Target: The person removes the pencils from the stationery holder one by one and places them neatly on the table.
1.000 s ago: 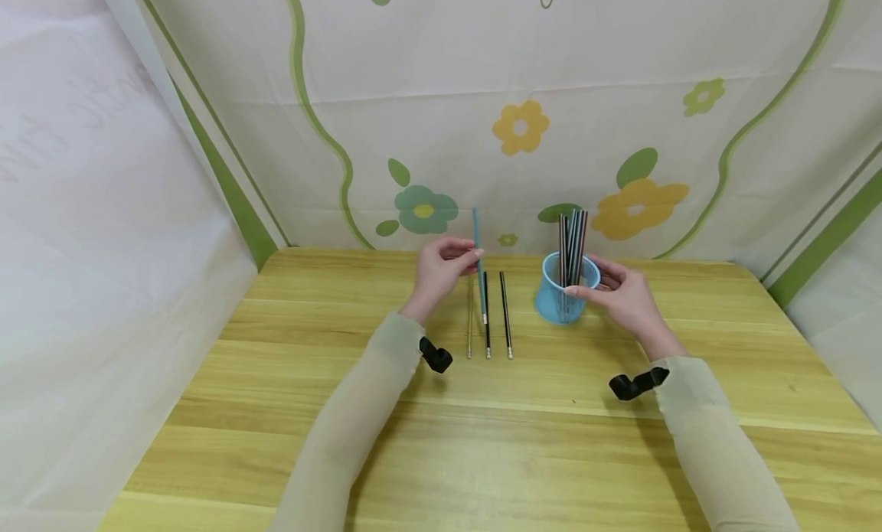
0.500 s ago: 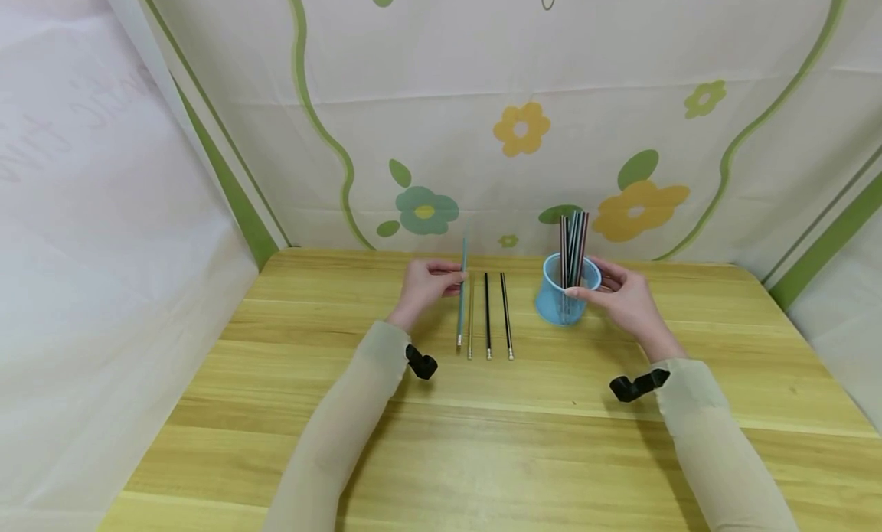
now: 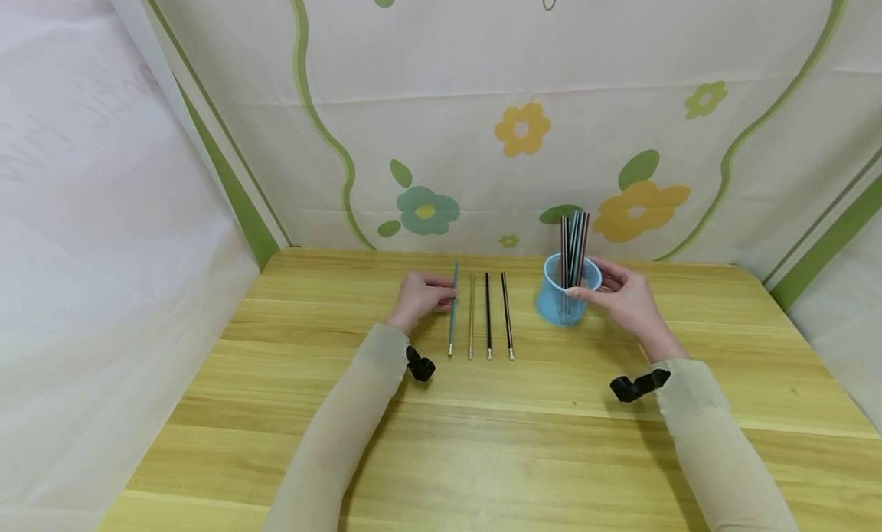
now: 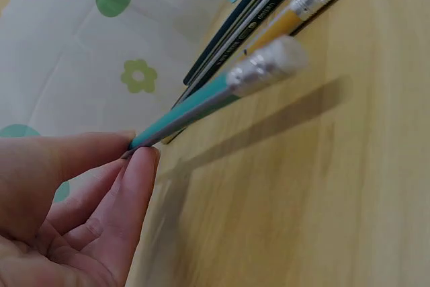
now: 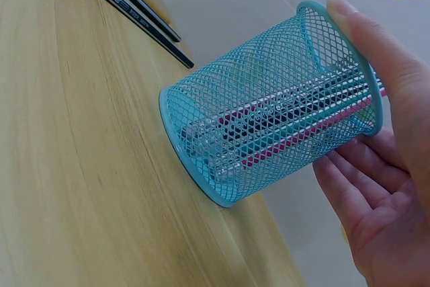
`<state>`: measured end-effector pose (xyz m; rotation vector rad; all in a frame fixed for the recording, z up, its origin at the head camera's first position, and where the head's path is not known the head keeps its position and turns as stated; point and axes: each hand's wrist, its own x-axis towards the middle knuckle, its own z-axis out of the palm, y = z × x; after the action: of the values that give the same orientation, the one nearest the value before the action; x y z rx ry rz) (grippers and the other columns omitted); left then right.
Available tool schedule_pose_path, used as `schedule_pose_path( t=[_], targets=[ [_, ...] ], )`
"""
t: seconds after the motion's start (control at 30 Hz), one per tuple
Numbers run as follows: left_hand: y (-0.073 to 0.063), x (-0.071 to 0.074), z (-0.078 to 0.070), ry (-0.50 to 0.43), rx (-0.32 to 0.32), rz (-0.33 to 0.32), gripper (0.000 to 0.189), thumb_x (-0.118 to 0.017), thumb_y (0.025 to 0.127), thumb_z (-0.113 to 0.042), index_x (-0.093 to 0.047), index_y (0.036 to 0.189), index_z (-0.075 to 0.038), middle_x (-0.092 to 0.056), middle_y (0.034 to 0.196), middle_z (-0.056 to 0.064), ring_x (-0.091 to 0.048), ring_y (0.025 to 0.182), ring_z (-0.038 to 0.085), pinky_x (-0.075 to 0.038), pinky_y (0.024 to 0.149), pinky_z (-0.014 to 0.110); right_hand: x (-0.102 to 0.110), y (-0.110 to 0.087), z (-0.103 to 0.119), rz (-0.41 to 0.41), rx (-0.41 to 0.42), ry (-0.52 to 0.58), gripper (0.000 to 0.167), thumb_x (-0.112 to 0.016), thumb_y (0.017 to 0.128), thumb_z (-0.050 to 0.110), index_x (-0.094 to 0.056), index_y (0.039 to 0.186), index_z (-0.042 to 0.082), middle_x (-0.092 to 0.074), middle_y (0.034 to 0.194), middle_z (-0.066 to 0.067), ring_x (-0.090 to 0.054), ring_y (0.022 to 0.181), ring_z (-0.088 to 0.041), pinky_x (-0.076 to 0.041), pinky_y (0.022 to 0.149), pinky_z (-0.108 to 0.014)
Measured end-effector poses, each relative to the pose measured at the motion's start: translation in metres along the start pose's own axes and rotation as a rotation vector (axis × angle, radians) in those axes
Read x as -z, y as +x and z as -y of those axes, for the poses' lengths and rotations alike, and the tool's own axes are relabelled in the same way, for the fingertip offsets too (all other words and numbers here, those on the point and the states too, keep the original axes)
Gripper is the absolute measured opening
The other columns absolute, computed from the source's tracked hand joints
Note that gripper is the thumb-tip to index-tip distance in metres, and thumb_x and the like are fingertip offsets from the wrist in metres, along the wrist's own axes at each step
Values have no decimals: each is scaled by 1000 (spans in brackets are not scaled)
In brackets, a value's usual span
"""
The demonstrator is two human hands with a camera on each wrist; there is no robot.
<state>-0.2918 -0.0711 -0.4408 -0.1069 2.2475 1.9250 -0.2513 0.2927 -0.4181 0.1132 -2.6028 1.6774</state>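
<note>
Between thumb and fingers my left hand (image 3: 423, 297) pinches a teal pencil (image 4: 185, 113) with a white eraser end, held close over the wooden table with the eraser toward me. To its right lie a yellow pencil (image 3: 472, 318) and two black pencils (image 3: 488, 318), roughly parallel, erasers also toward me. My right hand (image 3: 623, 298) holds the rim of a blue mesh pencil cup (image 5: 269, 99), thumb at the near side and fingers behind. Several dark, teal and pink pencils (image 3: 573, 245) stand inside the cup, eraser ends down.
The wooden table (image 3: 441, 448) reaches back to a white fabric wall (image 3: 441, 134) printed with flowers and leaves. Another white fabric panel (image 3: 117, 287) borders the left side. Black wrist cameras (image 3: 420, 363) sit on both sleeves.
My left hand has brought the teal pencil leftward and down, from over the row of pencils to the left of the yellow one. The right hand and the cup have stayed in place.
</note>
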Motion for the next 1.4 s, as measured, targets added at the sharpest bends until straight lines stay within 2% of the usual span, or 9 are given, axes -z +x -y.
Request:
schedule_pose_path(
  t=[0.33,0.67,0.93,1.07,1.4],
  targets=[
    [-4,-10,1,79,21,-53,22,-77,89,2,-75,110,6,-74,95,17,-73,72,21,-62,67,28,-1,0,-1,-2,1,-4,85,-83,87,39,-43,154,6,-53,146,-19,-54,130,-36,-51,87,-11],
    [-3,-14,0,151,31,-76,19,-79,89,-1,-76,107,4,-73,94,14,-72,72,20,-62,64,26,0,1,0,-3,6,-2,83,-83,88,36,-43,154,7,-53,146,-19,-54,129,-35,-51,87,-11],
    [2,-19,-1,219,63,-107,15,-79,89,-3,-77,104,0,-73,91,11,-71,68,17,-61,62,25,0,0,-1,-1,6,-14,81,-82,89,35,-43,155,8,-52,147,-19,-54,130,-35,-51,87,-11],
    [3,-19,-2,217,70,-106,16,-80,88,-3,-77,104,1,-72,90,11,-71,67,18,-61,62,26,0,1,-2,1,7,-13,81,-82,90,34,-42,156,9,-52,147,-19,-54,130,-35,-51,87,-11],
    [1,-18,0,206,40,-106,16,-81,87,-2,-78,102,1,-72,89,11,-71,67,19,-61,62,27,0,2,-4,3,10,-4,81,-82,90,33,-41,156,9,-52,147,-19,-54,130,-35,-51,86,-11]
  ],
)
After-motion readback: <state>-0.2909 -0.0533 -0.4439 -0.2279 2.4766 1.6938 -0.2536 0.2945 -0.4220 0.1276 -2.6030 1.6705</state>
